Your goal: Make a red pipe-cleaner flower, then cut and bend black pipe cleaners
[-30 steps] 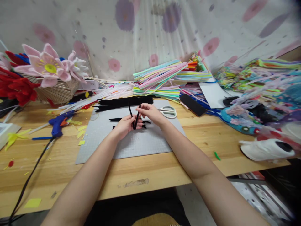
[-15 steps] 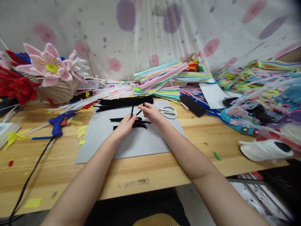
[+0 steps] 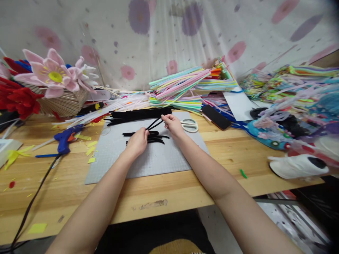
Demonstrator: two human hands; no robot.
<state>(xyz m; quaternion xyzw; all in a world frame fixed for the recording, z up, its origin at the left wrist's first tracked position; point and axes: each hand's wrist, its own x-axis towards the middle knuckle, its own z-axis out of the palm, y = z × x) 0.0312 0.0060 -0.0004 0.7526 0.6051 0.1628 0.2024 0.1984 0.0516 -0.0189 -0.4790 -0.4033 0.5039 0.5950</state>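
A black pipe cleaner (image 3: 155, 123), doubled into two strands, stretches between my hands above the grey cutting mat (image 3: 159, 164). My left hand (image 3: 138, 141) grips its lower end in closed fingers. At the upper end, my right hand (image 3: 172, 125) pinches it between thumb and fingertips. Shorter black pipe cleaner pieces (image 3: 156, 140) lie on the mat beneath, partly hidden by the left hand. Behind them a thick bundle of black pipe cleaners (image 3: 137, 115) lies along the mat's far edge. White-handled scissors (image 3: 190, 125) rest just right of my right hand, their blades hidden.
On the left are a blue glue gun (image 3: 63, 139) with its cord and pink and red fuzzy flowers (image 3: 54, 76). Colourful pipe cleaner bundles (image 3: 180, 83) are piled at the back. A dark phone (image 3: 216, 117) and a white thread spool (image 3: 298, 167) lie to the right.
My hands have moved apart, the left going slightly left and down. The black pipe cleaner went from an open, bent loop to two nearly straight strands drawn out between them.
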